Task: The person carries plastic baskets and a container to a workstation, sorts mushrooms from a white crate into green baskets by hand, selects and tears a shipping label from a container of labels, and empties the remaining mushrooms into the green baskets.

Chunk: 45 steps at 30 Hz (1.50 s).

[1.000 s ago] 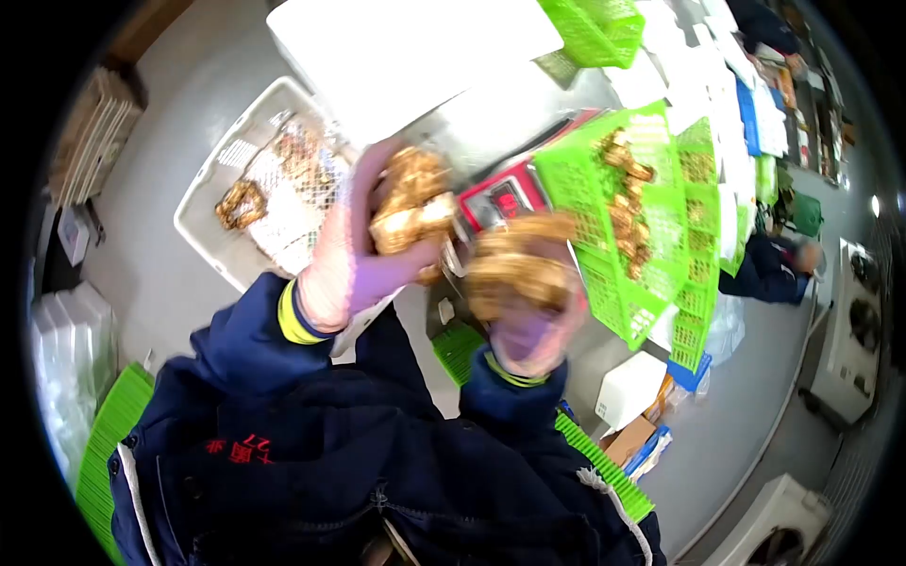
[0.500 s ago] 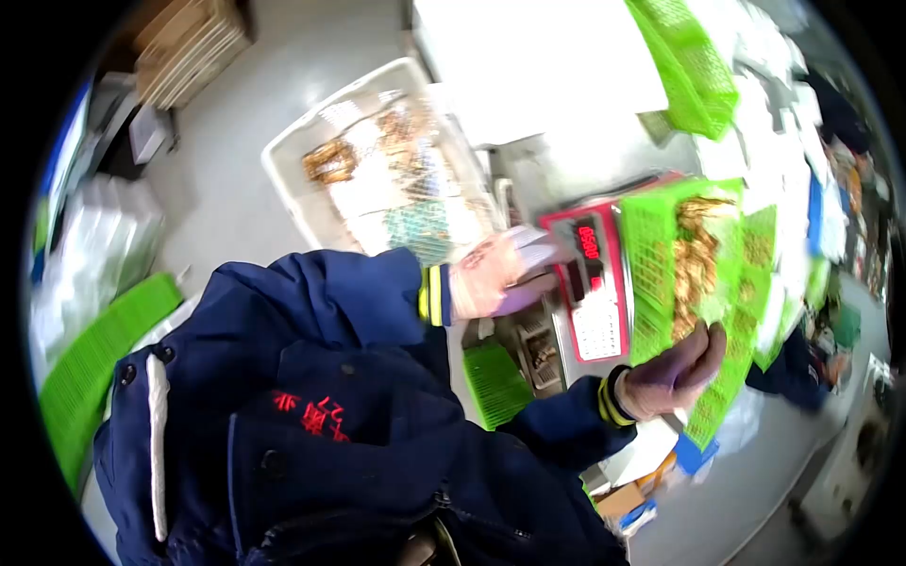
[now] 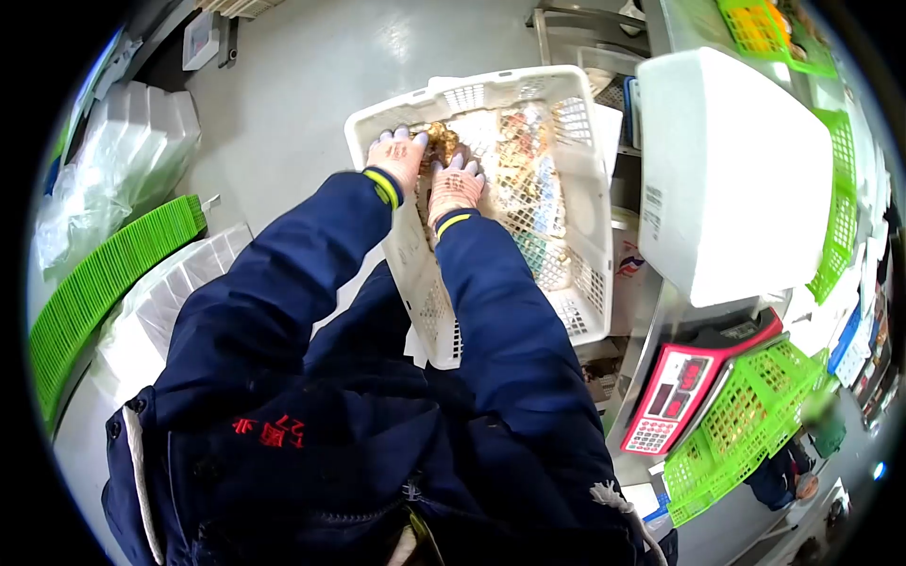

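Both my hands, in light gloves with pale purple fingertips, reach into a large white plastic crate (image 3: pixel 596 302). A knobbly golden-brown clump (image 3: pixel 441 139) lies between them, near the crate's upper left corner. My left hand (image 3: pixel 398 157) grips its left side with curled fingers. From below and to the right, my right hand (image 3: pixel 457 187) presses its fingers against the same clump. Part of it is hidden by the fingers. Beside my right hand, netted or mesh-patterned packs (image 3: pixel 528 170) lie in the crate over white sheeting.
At right, a red-rimmed digital scale (image 3: pixel 672 396) stands next to a green mesh basket (image 3: pixel 746 406). A white foam box (image 3: pixel 736 179) sits on the bench above it. Green stacked baskets (image 3: pixel 104 302) and clear plastic containers (image 3: pixel 142 141) are at left. Another person's dark sleeve (image 3: pixel 774 479) shows lower right.
My view has swung left. My right hand has left the green basket of brown clumps by the scale, and my left has left the scale's side. Both are now in the white crate.
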{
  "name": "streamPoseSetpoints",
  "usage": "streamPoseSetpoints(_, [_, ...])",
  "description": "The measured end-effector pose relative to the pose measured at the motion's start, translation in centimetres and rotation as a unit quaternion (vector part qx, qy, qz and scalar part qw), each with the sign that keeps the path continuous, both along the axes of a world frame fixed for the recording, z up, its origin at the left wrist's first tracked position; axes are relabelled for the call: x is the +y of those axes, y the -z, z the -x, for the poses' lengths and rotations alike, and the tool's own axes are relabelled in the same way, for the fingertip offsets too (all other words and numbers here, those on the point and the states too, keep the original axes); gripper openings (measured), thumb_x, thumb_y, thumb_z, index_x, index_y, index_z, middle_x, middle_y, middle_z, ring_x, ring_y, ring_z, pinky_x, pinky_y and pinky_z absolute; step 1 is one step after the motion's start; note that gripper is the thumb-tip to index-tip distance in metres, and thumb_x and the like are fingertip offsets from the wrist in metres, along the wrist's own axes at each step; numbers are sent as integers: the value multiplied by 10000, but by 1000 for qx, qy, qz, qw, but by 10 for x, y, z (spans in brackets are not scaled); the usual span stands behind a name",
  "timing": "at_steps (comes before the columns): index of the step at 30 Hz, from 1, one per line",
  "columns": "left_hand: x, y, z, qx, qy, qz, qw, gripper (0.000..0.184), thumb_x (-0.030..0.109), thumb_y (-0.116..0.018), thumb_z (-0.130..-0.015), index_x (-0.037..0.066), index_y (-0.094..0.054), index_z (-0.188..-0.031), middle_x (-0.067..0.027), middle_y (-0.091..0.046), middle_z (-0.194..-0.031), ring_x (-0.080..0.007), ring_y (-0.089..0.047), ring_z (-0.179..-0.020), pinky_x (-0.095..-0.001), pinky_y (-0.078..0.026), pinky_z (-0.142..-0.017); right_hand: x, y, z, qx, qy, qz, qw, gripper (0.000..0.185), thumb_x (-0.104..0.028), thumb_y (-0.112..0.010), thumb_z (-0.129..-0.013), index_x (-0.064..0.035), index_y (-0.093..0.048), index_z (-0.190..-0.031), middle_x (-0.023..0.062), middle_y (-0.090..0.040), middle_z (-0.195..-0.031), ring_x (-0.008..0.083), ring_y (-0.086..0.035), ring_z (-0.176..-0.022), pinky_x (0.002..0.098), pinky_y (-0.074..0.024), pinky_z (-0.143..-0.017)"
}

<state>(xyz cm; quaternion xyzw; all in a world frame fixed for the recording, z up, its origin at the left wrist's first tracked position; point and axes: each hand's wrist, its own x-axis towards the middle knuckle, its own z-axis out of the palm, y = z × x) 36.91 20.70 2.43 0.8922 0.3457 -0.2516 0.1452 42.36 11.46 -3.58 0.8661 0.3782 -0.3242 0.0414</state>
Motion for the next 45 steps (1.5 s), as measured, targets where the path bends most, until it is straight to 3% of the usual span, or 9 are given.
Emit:
streamPoseSetpoints(14, [-12,60,-46,125,-112,30,985,432,200,-270,-910,130,-267,-1336,-132,-364,-1335,-280,-395,-1200,-358,-406,-906,-149,-28,-22,39,77,-159,984,305,-258,-605,-744,-60,-600,-976,217,-514,-1084,363,-528,-921,412,-448,-789])
streamPoseSetpoints(17, [-20,84,-38,110,-69,-23,991,444,255,-257,-916,170,-237,-1350,-70,-336,-1361,-319,-340,-1232,-503,-323,-940,-155,-150,-29,97,134,-330,930,361,-104,-712,-649,-37,-587,-982,204,-499,-1121,374,-522,-936,386,-447,-799])
streamPoseSetpoints(20, [-15,88,-36,109,-99,8,989,453,257,-267,-908,185,-231,-1354,-59,-303,-1377,-348,-308,-1242,-540,-309,-935,-202,-271,-53,-225,138,-428,865,303,-78,-681,-687,-18,-575,-964,153,-566,-972,294,-568,-864,341,-462,-777])
streamPoseSetpoints(23, [-4,115,-26,72,-107,58,990,450,284,-212,-927,109,-253,-1340,-142,-417,-1287,-280,-374,-1213,-446,-348,-942,-258,-363,-93,-531,245,-506,634,264,-103,-606,-791,53,-539,-994,124,-574,-863,192,-552,-707,297,-484,-667])
streamPoseSetpoints(28, [-13,114,-24,-16,-166,38,985,485,282,-203,-918,-19,-353,-1267,-215,-480,-1197,-300,-474,-1108,-370,-376,-930,-361,-437,-121,-561,407,-194,695,365,-161,-603,-796,26,-527,-1101,198,-563,-1022,260,-559,-904,320,-458,-758])
streamPoseSetpoints(33, [-17,136,-13,-19,-16,0,1000,343,170,-301,-906,-61,-516,-1039,-220,-614,-891,-327,-593,-877,-366,-474,-749,-320,-416,-79,-657,151,-278,684,249,-17,-439,-852,92,-495,-1068,204,-579,-967,246,-574,-755,299,-479,-671])
streamPoseSetpoints(38, [-27,126,-9,-68,-135,-49,987,375,263,-407,-880,-63,-591,-909,-249,-600,-908,-324,-593,-860,-387,-458,-766,-305,-252,-8,-30,479,-302,824,616,-154,-661,-706,70,-374,-1202,238,-532,-1068,364,-528,-978,382,-426,-842])
streamPoseSetpoints(40, [-24,139,-14,-107,-402,27,909,546,417,-366,-885,-75,-598,-937,-243,-598,-945,-337,-587,-875,-421,-435,-794,-307,-184,25,49,563,-258,784,727,-163,-668,-687,68,-279,-1256,270,-449,-1166,371,-454,-1088,372,-381,-913])
streamPoseSetpoints(45, [11,255,15,-126,-436,78,888,566,504,-412,-811,1,-577,-1014,-182,-617,-913,-283,-598,-847,-382,-449,-762,-300,-142,67,40,553,-267,788,755,-183,-656,-709,13,-241,-1308,237,-343,-1298,307,-419,-1153,381,-341,-953])
